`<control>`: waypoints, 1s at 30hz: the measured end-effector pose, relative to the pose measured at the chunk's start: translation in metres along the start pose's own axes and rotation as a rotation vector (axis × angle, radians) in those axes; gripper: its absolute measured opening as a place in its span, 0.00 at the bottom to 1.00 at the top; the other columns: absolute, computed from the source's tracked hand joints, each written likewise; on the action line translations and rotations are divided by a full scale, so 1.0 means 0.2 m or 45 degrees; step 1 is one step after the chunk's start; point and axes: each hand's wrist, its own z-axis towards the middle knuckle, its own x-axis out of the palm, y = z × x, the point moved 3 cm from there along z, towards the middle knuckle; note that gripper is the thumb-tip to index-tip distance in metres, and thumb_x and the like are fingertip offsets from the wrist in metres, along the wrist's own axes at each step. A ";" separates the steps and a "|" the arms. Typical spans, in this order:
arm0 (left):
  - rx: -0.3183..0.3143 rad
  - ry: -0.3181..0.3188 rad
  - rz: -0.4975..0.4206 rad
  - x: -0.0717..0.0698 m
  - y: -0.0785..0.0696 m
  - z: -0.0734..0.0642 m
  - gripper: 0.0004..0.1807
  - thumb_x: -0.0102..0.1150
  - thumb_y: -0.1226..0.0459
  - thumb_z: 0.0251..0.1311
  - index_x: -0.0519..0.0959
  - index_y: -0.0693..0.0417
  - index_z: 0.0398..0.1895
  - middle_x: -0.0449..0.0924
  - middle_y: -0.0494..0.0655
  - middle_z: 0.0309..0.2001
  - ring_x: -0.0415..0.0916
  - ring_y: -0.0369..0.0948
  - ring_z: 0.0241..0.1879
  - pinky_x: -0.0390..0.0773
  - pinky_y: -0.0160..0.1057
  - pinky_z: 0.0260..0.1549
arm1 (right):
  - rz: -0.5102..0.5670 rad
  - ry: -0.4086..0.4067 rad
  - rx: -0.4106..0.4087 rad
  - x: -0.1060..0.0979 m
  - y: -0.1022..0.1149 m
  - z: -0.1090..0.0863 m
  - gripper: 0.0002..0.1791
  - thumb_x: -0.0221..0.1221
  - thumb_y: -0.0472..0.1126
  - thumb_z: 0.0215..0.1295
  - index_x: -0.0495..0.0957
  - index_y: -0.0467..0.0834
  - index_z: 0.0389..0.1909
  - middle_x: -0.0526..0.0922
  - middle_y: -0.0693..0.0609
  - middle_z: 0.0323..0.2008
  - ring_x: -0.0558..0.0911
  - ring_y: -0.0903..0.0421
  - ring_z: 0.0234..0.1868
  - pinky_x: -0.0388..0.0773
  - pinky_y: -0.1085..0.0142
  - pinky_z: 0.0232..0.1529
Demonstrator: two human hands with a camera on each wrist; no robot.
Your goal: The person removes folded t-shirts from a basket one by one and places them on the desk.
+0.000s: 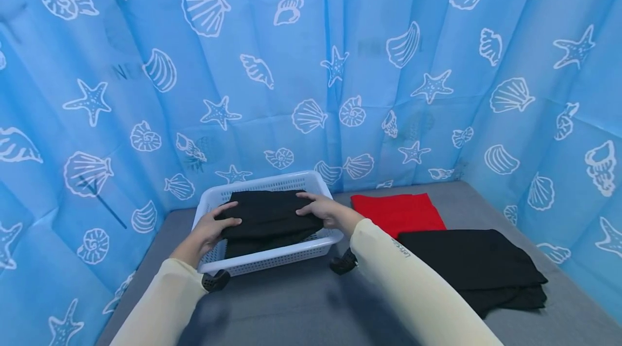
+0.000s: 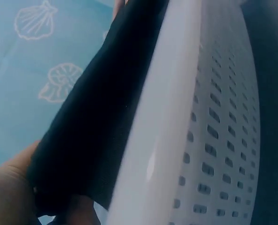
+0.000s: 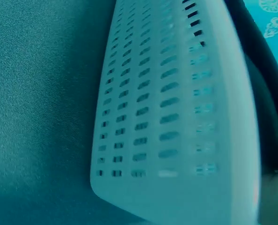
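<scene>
A folded black cloth lies over another dark fabric layer inside a white perforated plastic basket. My left hand holds the cloth's left end, thumb and fingers spread at its edge. At the opposite end, my right hand grips the right side, with fingers across the top. From the left wrist, the cloth's end shows beside the basket rim, the left hand around it. Only a bit of the right hand appears in the right wrist view; the basket wall hides the rest.
Right of the basket lies a folded red cloth. Nearer on that side is a stack of folded black cloth, partly behind my right sleeve. A blue shell-patterned curtain hangs behind the grey surface.
</scene>
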 end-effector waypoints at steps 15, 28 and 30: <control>0.099 0.074 -0.016 0.09 -0.11 -0.12 0.37 0.62 0.64 0.65 0.60 0.46 0.76 0.48 0.61 0.76 0.67 0.55 0.64 0.74 0.49 0.58 | 0.023 -0.004 -0.146 -0.13 0.01 -0.19 0.34 0.61 0.34 0.66 0.65 0.51 0.72 0.65 0.40 0.69 0.73 0.45 0.60 0.76 0.56 0.56; 0.159 0.025 0.000 0.22 -0.20 -0.25 0.34 0.63 0.62 0.65 0.64 0.45 0.73 0.54 0.61 0.73 0.75 0.50 0.55 0.81 0.41 0.48 | -0.025 0.013 -0.188 -0.23 0.00 -0.34 0.35 0.59 0.39 0.68 0.60 0.54 0.74 0.67 0.39 0.67 0.82 0.47 0.47 0.84 0.61 0.42; 0.175 0.028 0.012 0.24 -0.20 -0.27 0.34 0.63 0.61 0.64 0.65 0.45 0.73 0.57 0.61 0.72 0.77 0.48 0.52 0.82 0.39 0.45 | -0.058 -0.005 -0.213 -0.25 -0.01 -0.37 0.35 0.60 0.39 0.68 0.61 0.54 0.74 0.68 0.39 0.66 0.81 0.48 0.46 0.83 0.63 0.40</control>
